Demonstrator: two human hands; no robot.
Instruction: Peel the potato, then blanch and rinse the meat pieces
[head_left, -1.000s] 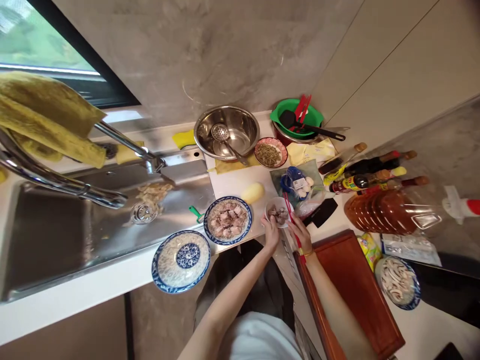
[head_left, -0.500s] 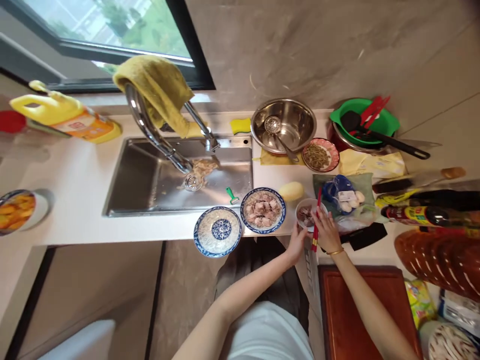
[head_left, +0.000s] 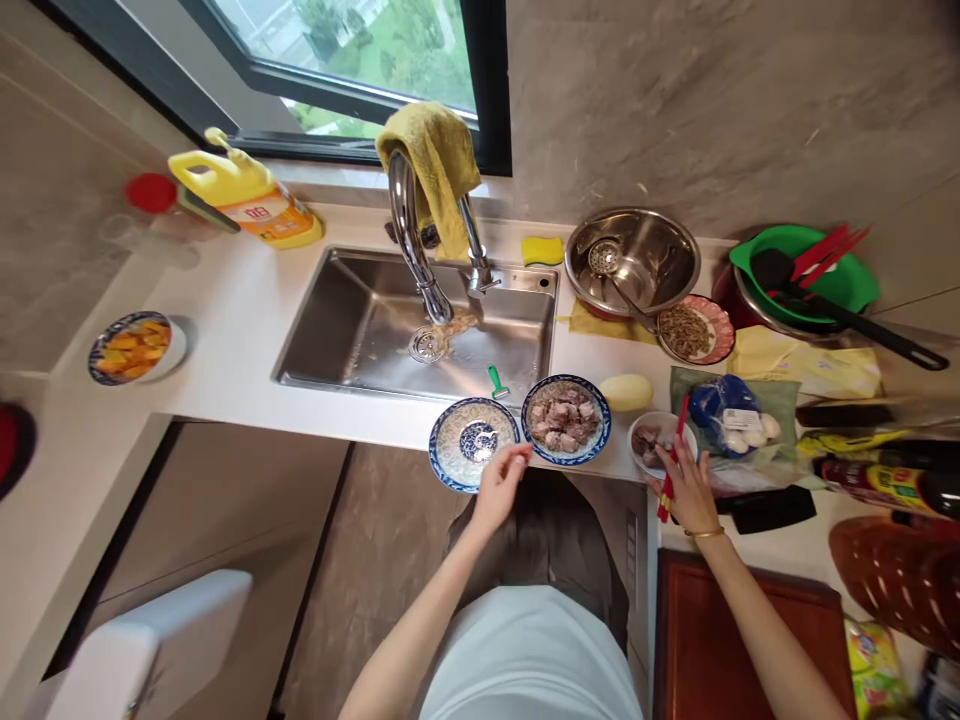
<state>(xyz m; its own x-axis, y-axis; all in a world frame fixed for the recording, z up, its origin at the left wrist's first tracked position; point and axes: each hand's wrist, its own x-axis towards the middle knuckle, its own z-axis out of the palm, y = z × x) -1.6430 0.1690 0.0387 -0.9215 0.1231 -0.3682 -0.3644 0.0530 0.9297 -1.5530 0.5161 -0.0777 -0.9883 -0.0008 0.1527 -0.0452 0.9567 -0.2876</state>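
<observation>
My left hand (head_left: 501, 487), its fingers curled in a pinch, hovers at the right rim of a blue-and-white plate (head_left: 459, 455) with nothing on it. What is in the pinch, if anything, is too small to make out. Next to it stands a matching plate (head_left: 532, 440) holding pieces of raw meat (head_left: 564, 420). My right hand (head_left: 691, 495) grips red chopsticks (head_left: 679, 440) beside a small white bowl (head_left: 638, 466) with some meat in it; the chopsticks cross the bowl's right side. A peeled potato (head_left: 627, 392) lies behind the bowl.
The sink (head_left: 360, 340) has a green peeler (head_left: 497, 382) at its front edge. Behind are a steel basin (head_left: 637, 265), a plate of dried strips (head_left: 697, 330) and a green colander (head_left: 806, 270). Bagged eggs (head_left: 739, 430) and sauce bottles (head_left: 870, 480) stand right, a cutting board (head_left: 750, 640) nearer.
My left hand has left the small bowl and moved left to the plate with nothing on it. My right hand stays at the bowl with the chopsticks. The view has turned left.
</observation>
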